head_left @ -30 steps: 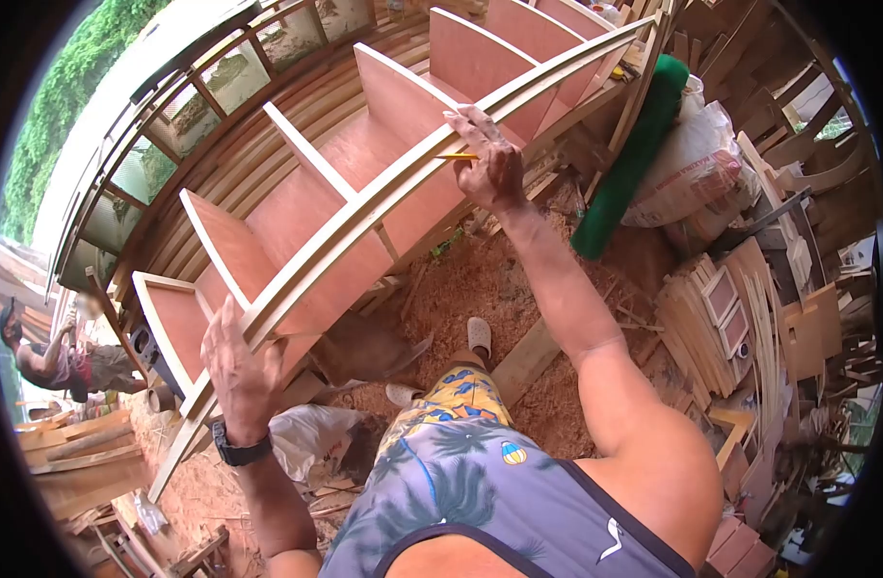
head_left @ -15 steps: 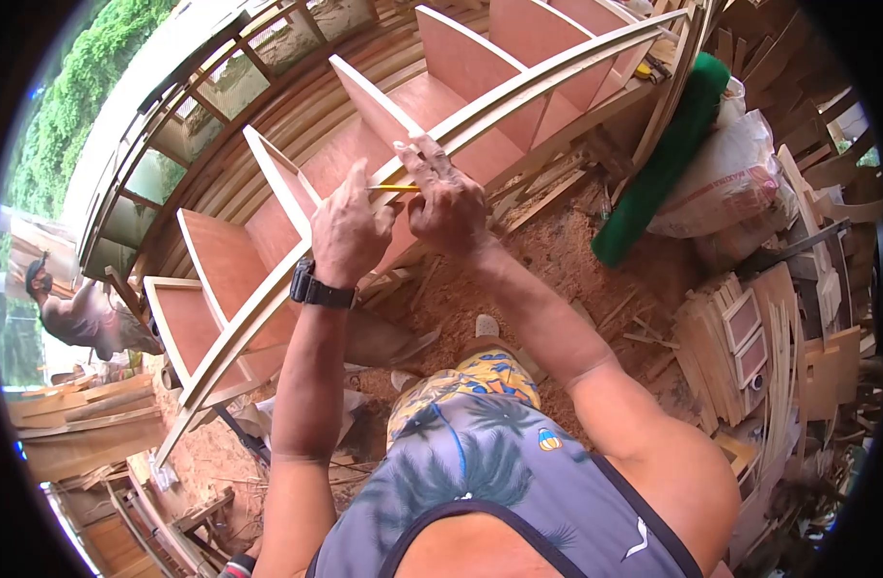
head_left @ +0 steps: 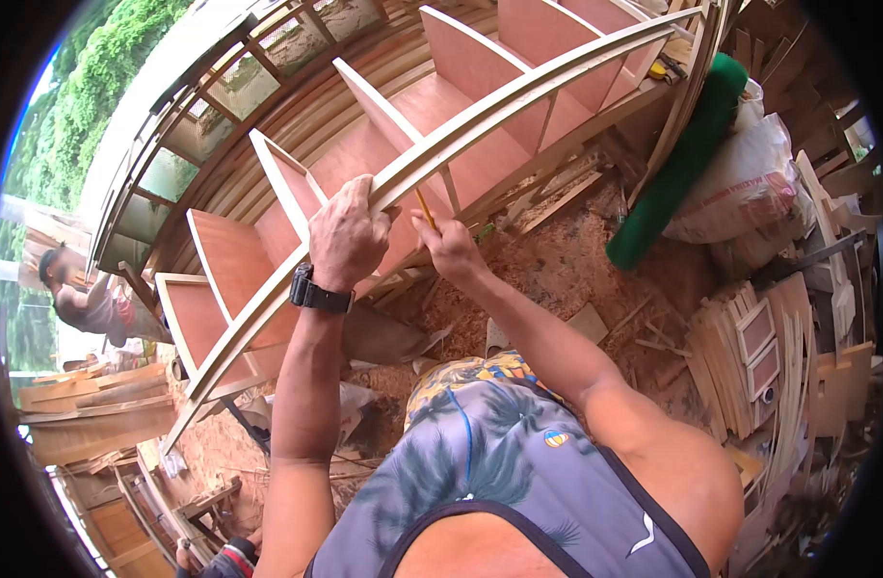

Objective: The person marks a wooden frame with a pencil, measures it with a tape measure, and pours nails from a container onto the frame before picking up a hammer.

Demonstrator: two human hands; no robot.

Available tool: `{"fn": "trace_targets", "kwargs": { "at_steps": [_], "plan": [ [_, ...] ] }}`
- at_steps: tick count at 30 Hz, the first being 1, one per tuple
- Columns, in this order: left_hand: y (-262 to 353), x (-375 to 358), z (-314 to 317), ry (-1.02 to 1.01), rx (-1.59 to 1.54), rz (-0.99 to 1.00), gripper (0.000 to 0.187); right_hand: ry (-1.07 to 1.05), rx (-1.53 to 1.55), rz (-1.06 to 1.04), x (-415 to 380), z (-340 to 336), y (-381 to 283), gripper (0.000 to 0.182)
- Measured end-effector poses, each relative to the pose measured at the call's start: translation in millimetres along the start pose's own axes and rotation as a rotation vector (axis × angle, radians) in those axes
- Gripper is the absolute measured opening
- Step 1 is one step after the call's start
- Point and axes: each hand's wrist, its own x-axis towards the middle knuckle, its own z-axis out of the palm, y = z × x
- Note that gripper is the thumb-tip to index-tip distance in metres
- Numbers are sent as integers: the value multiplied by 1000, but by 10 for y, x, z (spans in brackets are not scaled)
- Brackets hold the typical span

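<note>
My left hand (head_left: 348, 236), with a black watch at the wrist, is closed over a long wooden strip (head_left: 485, 125) on the front edge of a partitioned wooden frame (head_left: 456, 89). Its thumb side faces my right hand. Slightly lower and to the right, my right hand (head_left: 453, 250) pinches a yellow pencil (head_left: 425, 206). The pencil points up towards the underside of the strip, close to the edge of an upright divider (head_left: 448, 185). Reddish plywood panels stand between the strip and the back of the frame.
A green roll (head_left: 677, 164) leans at the right beside a white sack (head_left: 740, 183). Cut wooden pieces (head_left: 721, 356) are stacked below them. Sawdust and offcuts cover the ground (head_left: 547, 279). A person (head_left: 90, 299) is at the far left, and a sleeve (head_left: 234, 559) shows at the bottom.
My right hand has dropped from above the strip to below it, and the pencil has turned from level to nearly upright. My left hand has moved slightly down and closed over the strip.
</note>
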Motion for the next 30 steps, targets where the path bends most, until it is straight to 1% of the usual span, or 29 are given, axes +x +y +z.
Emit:
{"fn": "trace_targets", "kwargs": {
  "at_steps": [1, 3, 5, 7, 8, 9, 10, 11, 12, 14, 15, 17, 18, 21, 24, 27, 30],
  "plan": [
    [-10, -2, 13, 2, 4, -2, 44, -4, 2, -2, 92, 49, -34, 31],
    [-27, 12, 14, -17, -1, -8, 45, -77, 263, 69, 274, 115, -93, 25],
    [2, -2, -6, -19, 13, -20, 45, -97, 339, 73, 354, 131, -72, 23],
    [15, 8, -29, -16, 24, -28, 46, -26, 306, 13, 319, 25, -261, 22],
    [19, 6, -28, -12, 18, -25, 47, 34, 337, -8, 272, 2, -341, 16],
    [25, 2, -26, -10, 11, -21, 47, 33, 337, -5, 249, -11, -300, 16],
    [37, 1, -32, -13, 10, -23, 47, 20, 447, 34, 234, -34, -233, 15],
    [60, 5, -49, -11, 19, -23, 43, 7, 556, 73, 217, -65, -180, 17],
    [72, 5, -54, -9, 29, -23, 40, 7, 555, 75, 179, -99, -148, 17],
    [56, 2, -39, 10, 36, -3, 39, -37, 587, 76, 83, -134, -94, 23],
    [48, -3, -30, 31, 43, 17, 39, -39, 586, 78, 28, -108, -57, 23],
    [52, 2, -42, 20, 29, -4, 43, -17, 737, 18, -56, -39, 47, 22],
    [57, 4, -43, 9, 16, -20, 46, -47, 735, 48, -69, -38, 72, 22],
    [35, 4, -19, 28, 6, -6, 45, -66, 662, 78, 3, 27, 74, 25],
    [40, 8, -28, 15, -15, -12, 43, -80, 726, 89, 177, 18, -42, 24],
    [44, 15, -32, -4, -24, -28, 40, -68, 675, 67, 276, -22, -139, 23],
    [70, 15, -58, -15, -11, -21, 39, -66, 675, 60, 156, -73, -121, 19]
  ]
}}
